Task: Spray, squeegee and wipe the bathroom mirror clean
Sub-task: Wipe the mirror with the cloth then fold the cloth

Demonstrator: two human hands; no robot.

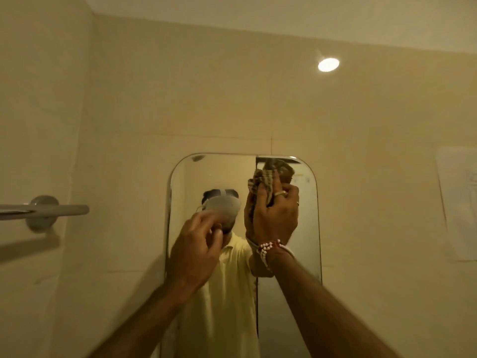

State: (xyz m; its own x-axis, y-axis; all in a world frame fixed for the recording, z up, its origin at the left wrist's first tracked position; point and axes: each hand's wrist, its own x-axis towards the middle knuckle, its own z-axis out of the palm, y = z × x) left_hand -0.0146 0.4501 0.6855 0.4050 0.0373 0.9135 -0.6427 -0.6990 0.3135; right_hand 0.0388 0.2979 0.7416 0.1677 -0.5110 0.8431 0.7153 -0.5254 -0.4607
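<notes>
**Cloth pressed to the top of the mirror**

Well to the left of the mirror (188, 182), a chrome towel rail (51, 210) juts from the side wall on a round mount, at about the height of the mirror's upper part.

The left hand (198, 244) is raised in front of the mirror's left half, just below its middle height. The back of the hand faces the camera and the fingers are curled inward toward the thumb. The hand is blurred, so it is not clear whether it holds anything or touches the glass.

The mirror itself is a tall pane with rounded corners, fixed to the cream tiled wall straight ahead. In it, behind the left hand, is the reflection of the person in a pale yellow shirt (232, 280).

The right hand (276, 213) is up at the mirror's top right area. It grips a crumpled, patterned cloth (260, 182) and holds it against the glass just under the top edge. A ring (280, 193) shows on one finger, and red and white bead bracelets (265, 248) circle the wrist.

Above and to the right of the mirror, a bright round spot of light (328, 64) shows high on the wall. Far to the mirror's right, a pale sheet (456, 202) is stuck to the wall, its markings too faint to read.
</notes>
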